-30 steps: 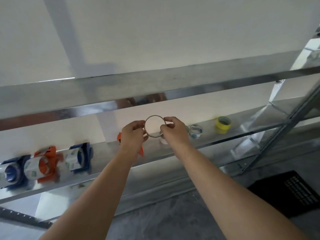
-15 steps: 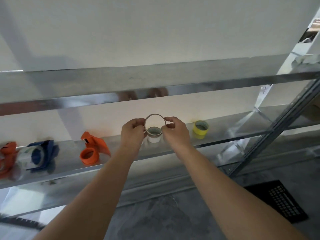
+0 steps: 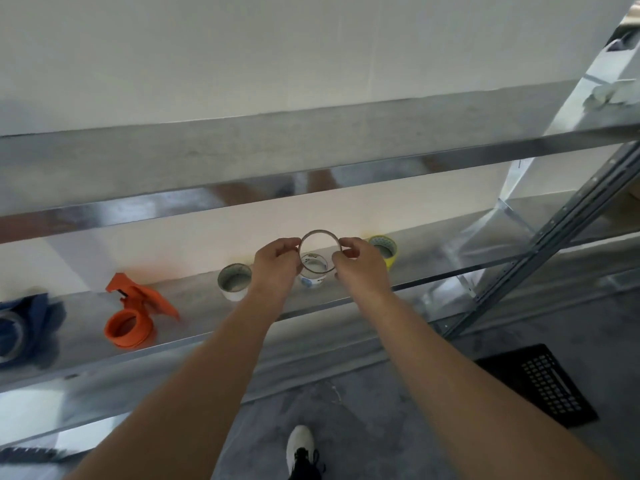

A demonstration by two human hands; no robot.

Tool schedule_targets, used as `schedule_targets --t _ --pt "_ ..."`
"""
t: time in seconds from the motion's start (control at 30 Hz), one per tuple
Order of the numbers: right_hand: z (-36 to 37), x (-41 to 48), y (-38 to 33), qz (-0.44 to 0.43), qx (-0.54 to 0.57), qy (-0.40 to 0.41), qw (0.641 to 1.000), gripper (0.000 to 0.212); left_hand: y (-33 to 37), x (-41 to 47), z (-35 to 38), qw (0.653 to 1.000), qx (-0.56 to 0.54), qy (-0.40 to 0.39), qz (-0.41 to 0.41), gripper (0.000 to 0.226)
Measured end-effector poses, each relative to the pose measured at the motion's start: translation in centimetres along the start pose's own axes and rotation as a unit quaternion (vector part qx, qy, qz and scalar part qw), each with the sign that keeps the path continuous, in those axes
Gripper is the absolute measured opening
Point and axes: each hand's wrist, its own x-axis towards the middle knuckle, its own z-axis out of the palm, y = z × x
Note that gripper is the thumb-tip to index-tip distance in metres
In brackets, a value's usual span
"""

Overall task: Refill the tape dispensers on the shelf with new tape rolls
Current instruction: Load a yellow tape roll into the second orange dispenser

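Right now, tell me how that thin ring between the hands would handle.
The thin ring shows only a narrow wall, so probably very light. Pinched at opposite sides by left hand and right hand, it may buckle if squeezed. Set on edge, it would likely roll.

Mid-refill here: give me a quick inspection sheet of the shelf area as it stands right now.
Surface: metal shelf, items spread along it.
Job's things: orange dispenser with no roll; blue dispenser at the left edge, apparently loaded; white roll, clear roll and yellow roll on the shelf; thin ring, seemingly a spent core, held above them.
Clutter: nothing seen.
Grippers: left hand and right hand each pinch a side of the thin ring.
Cables: nothing seen.
Surroundings: upper shelf, pale wall, grey floor, black grate, one shoe.
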Motion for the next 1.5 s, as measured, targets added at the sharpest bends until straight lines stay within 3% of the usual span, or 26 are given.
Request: schedule_targets --t 0.27,0.67,0.9,1.03,1.17,1.27,1.37,1.43,1.5 --pt "-0.5 5.5 2.3 0.067 -0.004 0.032 0.997 0.038 -1.2 6.3 3.8 0.997 0.052 -0.044 -0.024 0.046" --pt "-0.3 9.5 7.0 0.116 -0.004 0.038 0.993 0.039 -3.8 9.8 7.6 0.990 0.073 -0.086 -0.083 0.025" --pt "-0.7 12.2 9.1 0.136 -0.032 0.022 0.990 0.008 -5.8 11.9 10.2 0.989 0.085 -0.082 -0.089 0.025" --pt "-0.4 13.7 10.3 0.151 -0.003 0.000 0.988 0.048 -7.2 13.3 11.3 0.990 0.082 -0.069 -0.090 0.024" --pt "0.1 14.3 10.7 0.163 0.020 -0.020 0.986 0.030 -8.5 14.3 11.8 0.991 0.087 -0.057 -0.088 0.034" --pt "0.6 15.2 12.1 0.147 0.013 -0.030 0.989 0.034 -6.6 12.8 12.6 0.989 0.110 -0.051 -0.090 0.023" --pt "0.6 15.5 11.7 0.134 -0.016 -0.047 0.990 0.025 -7.3 13.0 13.0 0.988 0.119 -0.037 -0.091 0.028" --pt "0.6 15.7 11.6 0.133 -0.022 -0.053 0.989 0.030 -7.8 13.0 13.2 0.990 0.102 -0.050 -0.080 0.022" --pt "0.7 16.0 12.1 0.129 -0.021 -0.058 0.990 0.038 -8.3 13.2 13.2 0.992 0.083 -0.050 -0.085 0.032"
